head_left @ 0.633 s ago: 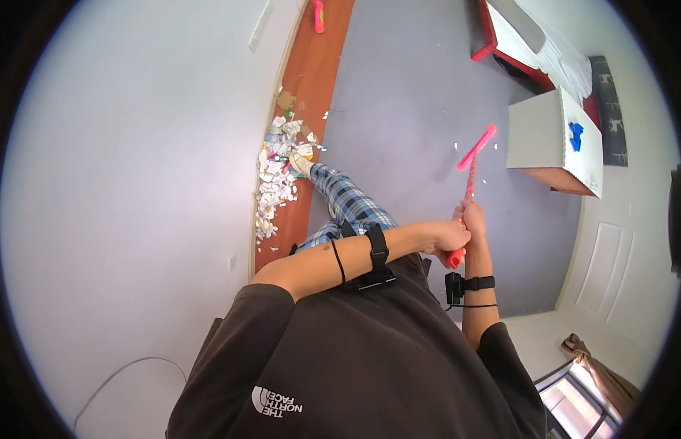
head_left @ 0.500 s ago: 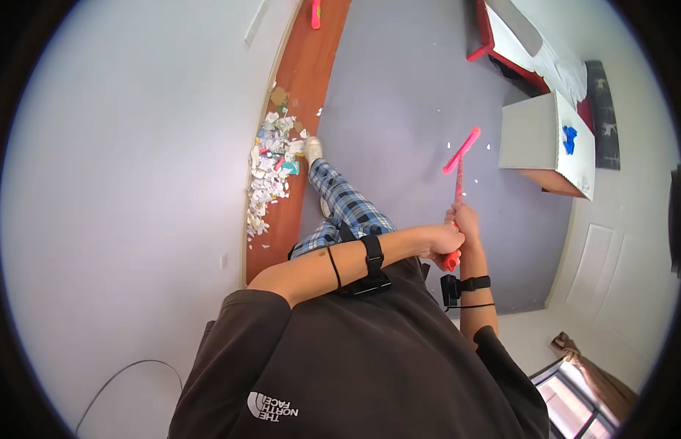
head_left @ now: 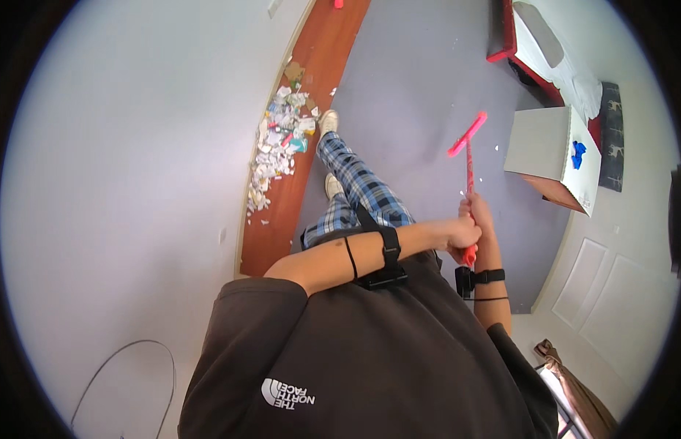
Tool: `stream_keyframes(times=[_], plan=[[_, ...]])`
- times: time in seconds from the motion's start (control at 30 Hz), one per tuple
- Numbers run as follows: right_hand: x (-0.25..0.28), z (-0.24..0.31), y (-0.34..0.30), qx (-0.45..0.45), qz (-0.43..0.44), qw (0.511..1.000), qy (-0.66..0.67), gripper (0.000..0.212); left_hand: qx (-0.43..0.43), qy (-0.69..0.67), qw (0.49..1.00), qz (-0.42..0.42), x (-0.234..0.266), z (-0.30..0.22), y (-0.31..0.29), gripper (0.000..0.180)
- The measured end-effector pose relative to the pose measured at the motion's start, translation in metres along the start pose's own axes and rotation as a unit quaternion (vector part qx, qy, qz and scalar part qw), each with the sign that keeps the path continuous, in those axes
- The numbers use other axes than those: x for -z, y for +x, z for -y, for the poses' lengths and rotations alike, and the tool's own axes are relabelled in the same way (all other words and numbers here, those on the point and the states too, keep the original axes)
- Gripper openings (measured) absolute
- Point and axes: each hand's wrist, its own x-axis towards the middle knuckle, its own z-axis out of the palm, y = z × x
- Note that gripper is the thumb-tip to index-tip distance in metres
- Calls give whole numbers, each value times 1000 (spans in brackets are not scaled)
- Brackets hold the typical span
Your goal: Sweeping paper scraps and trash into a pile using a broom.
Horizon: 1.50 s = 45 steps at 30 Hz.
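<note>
Both my hands hold a long-handled pink-red broom (head_left: 470, 164) on the right side. My left hand (head_left: 461, 234) is closed round the upper end of the handle, near my body. Farther down the handle, my right hand (head_left: 481, 211) is closed round it too. The slim pink broom head (head_left: 478, 124) reaches over the grey floor, with a few small white scraps around it. A heap of paper scraps and other litter (head_left: 278, 146) lies on the reddish-brown floor strip (head_left: 271, 234) along the left wall, beyond my feet.
A tall box (head_left: 538, 139) with a blue item (head_left: 578, 154) on top stands at the right. Behind it is a red-framed bed (head_left: 556, 62). Another pink object (head_left: 339, 4) shows at the far end of the strip. A thin cable (head_left: 146, 342) hangs at the lower left.
My view has turned slightly, shifting the heap up and right and the box down. The broom head has moved a little farther away. Both hands keep their hold.
</note>
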Motion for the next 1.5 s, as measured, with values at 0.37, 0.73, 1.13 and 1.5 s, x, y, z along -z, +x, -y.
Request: stream_keyframes(times=[0.37, 0.73, 1.13, 1.5], plan=[[-39, 13, 12, -3, 4, 1000, -15, 7, -31, -23, 996, -75, 27, -11, -14, 23], [-37, 9, 18, 38, 51, 998, -9, 6, -54, -33, 993, -98, 18, -11, -15, 22], [-46, 16, 42, 9, 129, 990, -56, 5, -116, -35, 988, -92, 21, -16, -26, 21], [-53, 19, 15, 97, -5, 992, -83, 8, -109, -58, 991, -61, 34, -9, -15, 20]])
